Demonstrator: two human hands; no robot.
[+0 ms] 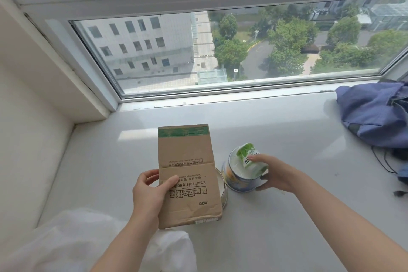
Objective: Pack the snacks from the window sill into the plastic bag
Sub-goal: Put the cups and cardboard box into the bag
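Room: you look down on a white window sill (287, 216) below a closed window (220, 51); outside, far below, stand a grey building and trees.
Plastic bag: white and thin, it lies crumpled at the sill's near left corner (72, 240), under your left forearm.
Blue fabric bag: it is slumped at the sill's right edge near the glass (371, 115), with a black cord (379, 161) trailing from it, well apart from the snacks.
Cardboard box: brown and flat, with a green strip at its far end and black print (187, 174), it is lifted above the middle of the sill and hides most of a round white-rimmed container (221, 185).
Left hand: it is clamped on the box's left edge (150, 192), thumb on the printed face, fingers behind.
Tub: round, blue and white (238, 181), it stands mid-sill just right of the box.
Packet: a green-and-white packet (249, 157) sits on top of the tub.
Right hand: its fingers close over the packet (276, 174), thumb low by the tub's side.
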